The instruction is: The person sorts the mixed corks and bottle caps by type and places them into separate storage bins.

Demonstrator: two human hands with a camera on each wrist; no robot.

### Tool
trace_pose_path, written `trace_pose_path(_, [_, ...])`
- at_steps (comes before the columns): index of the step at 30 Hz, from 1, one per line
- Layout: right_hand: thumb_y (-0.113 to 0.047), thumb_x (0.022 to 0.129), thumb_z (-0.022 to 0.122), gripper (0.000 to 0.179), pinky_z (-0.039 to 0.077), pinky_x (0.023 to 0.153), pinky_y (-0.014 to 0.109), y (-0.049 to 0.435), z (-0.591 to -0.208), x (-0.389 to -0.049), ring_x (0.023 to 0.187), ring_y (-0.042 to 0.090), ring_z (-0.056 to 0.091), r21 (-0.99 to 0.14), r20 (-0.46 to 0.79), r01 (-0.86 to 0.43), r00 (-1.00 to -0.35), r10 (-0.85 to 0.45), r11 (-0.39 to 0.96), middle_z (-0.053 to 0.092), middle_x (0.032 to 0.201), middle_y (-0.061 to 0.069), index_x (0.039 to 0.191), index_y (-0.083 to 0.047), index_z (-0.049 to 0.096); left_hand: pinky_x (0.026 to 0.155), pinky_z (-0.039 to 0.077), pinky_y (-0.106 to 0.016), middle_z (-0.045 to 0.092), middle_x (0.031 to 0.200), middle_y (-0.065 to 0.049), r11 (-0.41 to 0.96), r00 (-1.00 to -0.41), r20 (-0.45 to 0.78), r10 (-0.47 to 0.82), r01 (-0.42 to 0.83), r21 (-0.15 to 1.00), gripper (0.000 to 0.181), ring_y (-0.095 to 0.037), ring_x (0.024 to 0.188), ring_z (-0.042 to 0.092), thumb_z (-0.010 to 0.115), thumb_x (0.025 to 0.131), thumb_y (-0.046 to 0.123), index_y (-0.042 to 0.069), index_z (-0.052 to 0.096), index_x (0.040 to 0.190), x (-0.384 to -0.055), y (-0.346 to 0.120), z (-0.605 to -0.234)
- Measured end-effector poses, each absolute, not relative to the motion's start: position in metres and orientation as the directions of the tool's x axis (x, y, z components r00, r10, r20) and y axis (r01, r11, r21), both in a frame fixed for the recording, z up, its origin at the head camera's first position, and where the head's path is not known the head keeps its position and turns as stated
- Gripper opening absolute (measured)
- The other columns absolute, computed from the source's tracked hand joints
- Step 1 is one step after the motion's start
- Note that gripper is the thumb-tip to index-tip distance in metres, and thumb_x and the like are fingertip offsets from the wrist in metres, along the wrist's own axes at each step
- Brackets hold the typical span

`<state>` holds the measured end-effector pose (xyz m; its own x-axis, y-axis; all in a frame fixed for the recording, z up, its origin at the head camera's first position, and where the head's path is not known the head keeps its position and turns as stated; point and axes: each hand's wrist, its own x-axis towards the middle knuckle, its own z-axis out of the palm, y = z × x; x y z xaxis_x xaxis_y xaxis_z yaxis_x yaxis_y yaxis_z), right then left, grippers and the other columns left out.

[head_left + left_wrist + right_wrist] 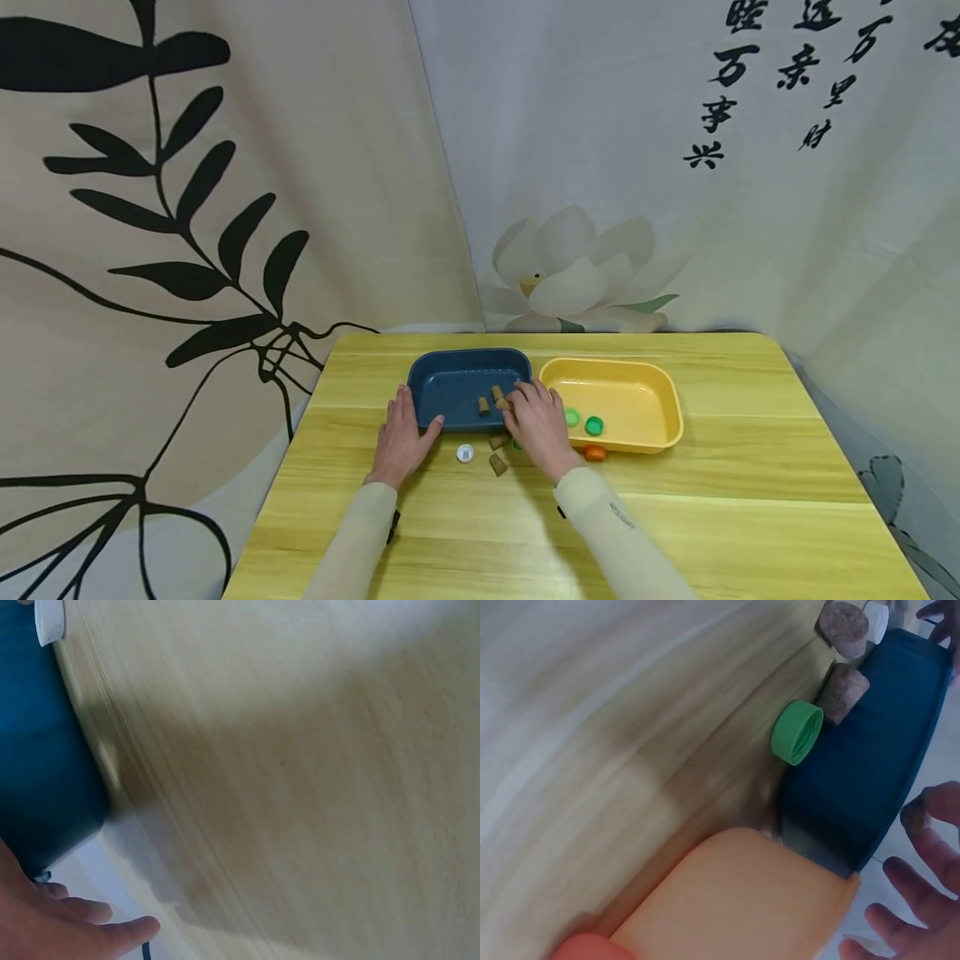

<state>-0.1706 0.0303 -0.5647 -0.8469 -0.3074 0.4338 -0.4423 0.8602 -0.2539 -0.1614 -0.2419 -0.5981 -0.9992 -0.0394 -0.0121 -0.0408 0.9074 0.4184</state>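
Observation:
My right hand (538,421) pinches a cork (913,816) between thumb and finger over the right side of the blue tray (442,360). Two more corks lie in that tray, one of them the cork (483,406) nearer the front wall. My left hand (401,437) rests at the tray's front left corner, fingers straight along its side and thumb at the front rim. In front of the tray, on the table, are a white cap (465,453), a cork (498,464), another cork (844,693) close to the wall and a green bottle cap (796,733).
A yellow tray (660,400) stands just right of the blue one, holding a light green cap (572,417) and a darker green cap (594,426). An orange object (595,452) lies against its front. The wooden table (720,533) reaches back to a printed curtain (600,167).

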Motion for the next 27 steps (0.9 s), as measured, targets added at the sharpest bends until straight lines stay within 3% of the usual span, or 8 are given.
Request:
trace_pose_path(11, [-0.032,0.095,0.077,0.02,0.039,0.109,0.067,0.024,-0.564,-0.182,0.137,0.04,0.048,-0.276,0.276,-0.338,-0.925,-0.263,0.9,0.065,0.133,0.011,0.103,-0.014,0.076,0.116,0.028,-0.068,0.006,0.173,-0.019,0.907,-0.999,-0.004,-0.033,-0.031,0.421,0.101,-0.045,0.155,0.015,0.044,0.102,0.067,-0.001,0.004,0.165,-0.162,-0.244,-0.601])
trace_pose_path(16, [-0.036,0.099,0.072,0.03,0.034,0.112,0.068,0.031,-0.565,-0.183,0.143,0.04,0.043,-0.305,0.226,-0.313,-0.941,-0.25,0.9,0.062,0.14,0.011,0.115,-0.012,0.076,0.115,0.028,-0.069,0.005,0.173,-0.018,0.907,-1.0,-0.005,-0.027,-0.027,0.42,0.102,-0.045,0.155,0.015,0.043,0.102,0.069,0.0,0.003,0.165,-0.163,-0.242,-0.602])
trace_pose_path(27, [-0.03,0.107,0.059,0.033,0.037,0.11,0.067,0.075,-0.554,-0.164,0.141,0.042,0.046,-0.495,0.35,-0.312,-0.926,-0.143,0.811,0.065,0.136,0.015,0.123,-0.005,0.073,0.116,0.028,-0.069,0.003,0.173,-0.019,0.903,-1.0,0.001,-0.025,-0.022,0.429,0.102,-0.046,0.155,0.014,0.042,0.102,0.069,-0.001,0.002,0.165,-0.162,-0.243,-0.603])
